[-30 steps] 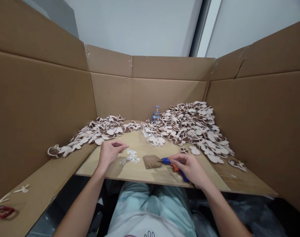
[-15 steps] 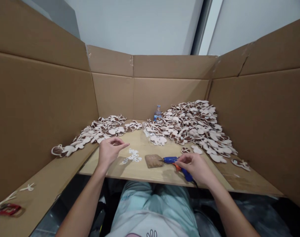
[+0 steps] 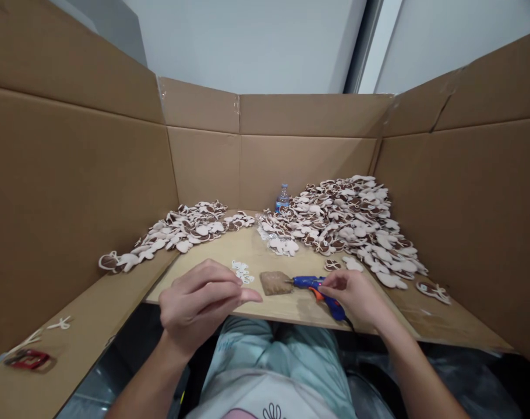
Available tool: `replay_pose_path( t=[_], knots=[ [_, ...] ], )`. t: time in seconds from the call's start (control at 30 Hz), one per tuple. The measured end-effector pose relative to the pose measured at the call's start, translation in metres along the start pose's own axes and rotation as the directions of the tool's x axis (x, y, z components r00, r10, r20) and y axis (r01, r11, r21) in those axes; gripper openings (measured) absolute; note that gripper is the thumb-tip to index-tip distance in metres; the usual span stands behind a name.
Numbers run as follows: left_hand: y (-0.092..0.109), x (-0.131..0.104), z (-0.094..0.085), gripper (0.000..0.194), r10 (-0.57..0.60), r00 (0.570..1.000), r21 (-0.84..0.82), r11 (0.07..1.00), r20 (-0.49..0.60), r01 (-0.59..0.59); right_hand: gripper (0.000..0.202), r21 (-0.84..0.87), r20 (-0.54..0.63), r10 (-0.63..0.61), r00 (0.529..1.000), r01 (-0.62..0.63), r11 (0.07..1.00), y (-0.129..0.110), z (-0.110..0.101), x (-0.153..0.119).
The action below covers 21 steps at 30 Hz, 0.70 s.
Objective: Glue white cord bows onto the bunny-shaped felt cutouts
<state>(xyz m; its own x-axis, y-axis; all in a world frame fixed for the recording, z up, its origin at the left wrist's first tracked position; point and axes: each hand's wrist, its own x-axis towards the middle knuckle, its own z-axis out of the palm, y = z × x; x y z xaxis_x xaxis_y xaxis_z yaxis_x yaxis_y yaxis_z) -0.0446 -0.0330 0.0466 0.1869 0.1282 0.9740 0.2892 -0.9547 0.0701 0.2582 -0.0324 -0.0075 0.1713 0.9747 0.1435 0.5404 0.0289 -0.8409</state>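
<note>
My left hand (image 3: 204,305) is raised over the front of the board, left of the middle. Its fingers are pressed together and curled, with the thumb pointing right; whatever lies in them is hidden. Just beyond it is a small heap of white cut-out tags (image 3: 242,272). My right hand (image 3: 350,294) is closed in a pinch over the blue glue gun (image 3: 306,281), in front of its handle and orange trigger. What the fingertips grip cannot be made out. The gun lies on its side, its nozzle at a brown pad (image 3: 276,283).
A big pile of white and brown felt pieces (image 3: 356,215) with bows fills the back right. A smaller pile (image 3: 182,228) runs along the left. Behind stands a water bottle (image 3: 283,199). Red snippers (image 3: 28,359) lie at far left. Cardboard walls (image 3: 308,163) enclose the board.
My left hand has come nearer to me and to the right, its fingers now more curled. My right hand stays by the glue gun, which has not moved. The view has shifted slightly.
</note>
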Motion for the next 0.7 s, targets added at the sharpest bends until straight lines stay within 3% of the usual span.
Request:
replay_pose_path(
  t=[0.1, 0.2, 0.23, 0.33, 0.4, 0.47, 0.57, 0.7],
  knots=[
    [0.000, 0.001, 0.000, 0.027, -0.006, 1.000, 0.022, 1.000, -0.025, 0.006, 0.019, -0.033, 0.023, -0.002, 1.000, 0.003, 0.999, 0.003, -0.002, 0.002],
    [-0.022, 0.002, 0.000, 0.011, -0.212, 0.975, 0.121, 0.968, -0.066, 0.219, 0.020, -0.084, 0.026, 0.009, 1.000, -0.007, 0.996, 0.011, -0.005, 0.005],
    [-0.035, 0.002, -0.002, 0.010, -0.320, 0.942, 0.174, 0.926, -0.102, 0.334, 0.020, -0.076, 0.016, 0.030, 0.999, -0.028, 0.997, 0.014, -0.007, 0.007],
    [-0.086, -0.004, -0.013, 0.025, -0.578, 0.789, 0.207, 0.763, -0.208, 0.613, 0.021, -0.083, -0.009, 0.055, 0.998, -0.056, 0.995, 0.021, -0.010, 0.011],
    [-0.120, -0.013, -0.023, 0.021, -0.680, 0.690, 0.279, 0.631, -0.250, 0.723, 0.029, -0.188, -0.029, 0.008, 1.000, -0.013, 0.982, 0.022, -0.011, 0.013],
    [-0.146, -0.023, -0.032, 0.032, -0.750, 0.605, 0.406, 0.481, -0.269, 0.777, 0.043, -0.321, -0.053, -0.029, 0.998, 0.010, 0.947, 0.022, -0.012, 0.014],
    [-0.170, -0.035, -0.037, 0.037, -0.784, 0.552, 0.486, 0.379, -0.284, 0.788, 0.038, -0.434, -0.052, -0.013, 0.999, -0.010, 0.901, 0.024, -0.010, 0.014],
    [-0.196, -0.037, -0.024, 0.023, -0.852, 0.494, 0.522, 0.347, -0.172, 0.780, 0.018, -0.448, 0.013, 0.106, 0.994, -0.089, 0.889, 0.035, -0.002, 0.012]
  ],
)
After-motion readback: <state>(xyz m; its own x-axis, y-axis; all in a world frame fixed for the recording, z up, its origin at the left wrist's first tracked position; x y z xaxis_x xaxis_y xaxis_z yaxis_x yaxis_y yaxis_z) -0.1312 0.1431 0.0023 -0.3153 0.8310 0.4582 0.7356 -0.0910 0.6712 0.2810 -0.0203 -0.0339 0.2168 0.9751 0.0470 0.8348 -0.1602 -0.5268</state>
